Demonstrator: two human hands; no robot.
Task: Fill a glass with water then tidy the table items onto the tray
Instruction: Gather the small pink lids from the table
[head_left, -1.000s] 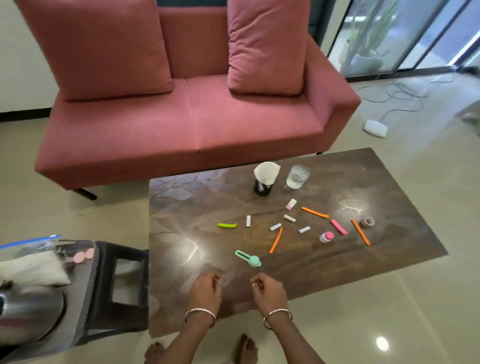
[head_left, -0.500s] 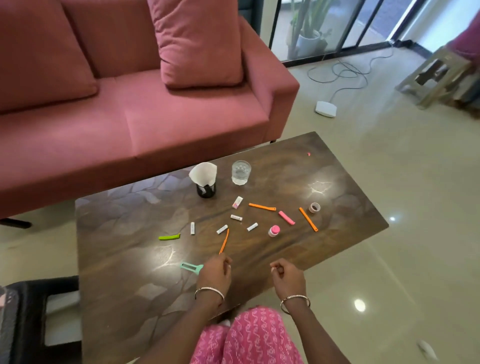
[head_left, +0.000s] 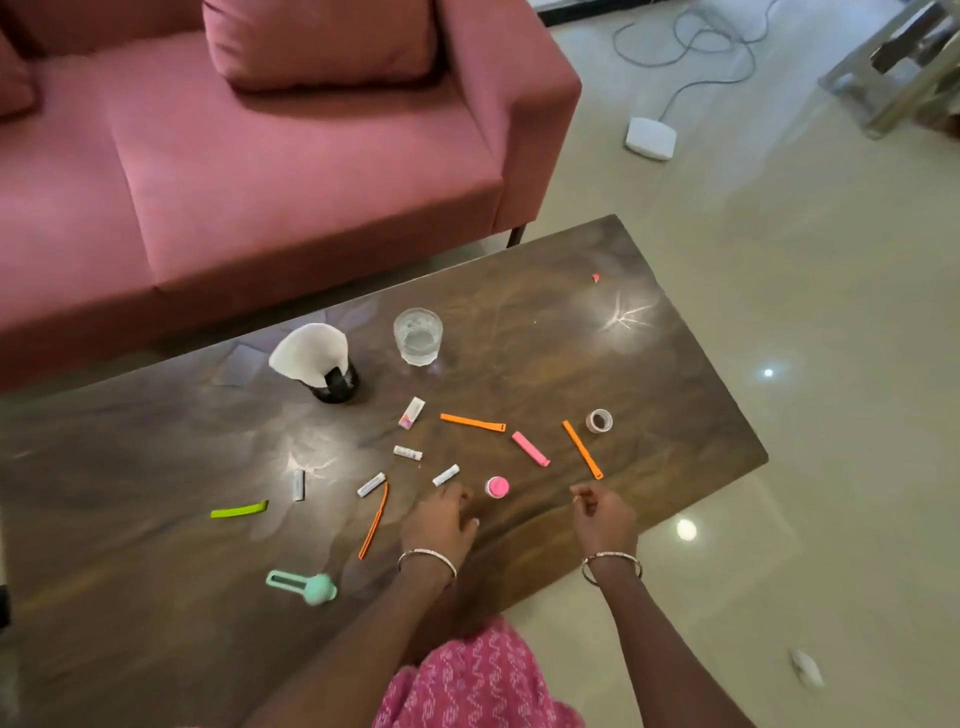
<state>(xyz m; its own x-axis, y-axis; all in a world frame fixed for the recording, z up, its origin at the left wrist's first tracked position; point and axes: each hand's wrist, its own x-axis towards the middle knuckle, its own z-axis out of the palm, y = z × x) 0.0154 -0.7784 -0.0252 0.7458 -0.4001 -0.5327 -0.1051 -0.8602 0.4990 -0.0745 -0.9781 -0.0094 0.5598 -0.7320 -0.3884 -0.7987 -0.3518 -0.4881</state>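
Observation:
A clear glass (head_left: 417, 336) holding water stands at the far side of the dark wooden table (head_left: 156, 597), beside a black cup with white paper (head_left: 318, 361). Small items lie scattered: orange clips (head_left: 472, 422), a pink clip (head_left: 530, 449), a green clip (head_left: 239, 511), a teal tool (head_left: 304, 587), a tape roll (head_left: 599, 420), a pink-capped jar (head_left: 497, 487) and several small white tubes (head_left: 445, 475). My left hand (head_left: 439, 522) hovers flat just below the white tube, fingers apart. My right hand (head_left: 602, 514) is loosely curled near the front edge, holding nothing visible. No tray is in view.
A pink sofa (head_left: 249, 156) with a cushion stands behind the table. On the tiled floor to the right lie a white box (head_left: 650, 137) with grey cables and a metal stool (head_left: 904, 62). My pink patterned clothing (head_left: 478, 680) shows at the bottom.
The view has swung right and closer to the table. Both hands have moved forward from the front edge toward the scattered items; the left hand has spread out.

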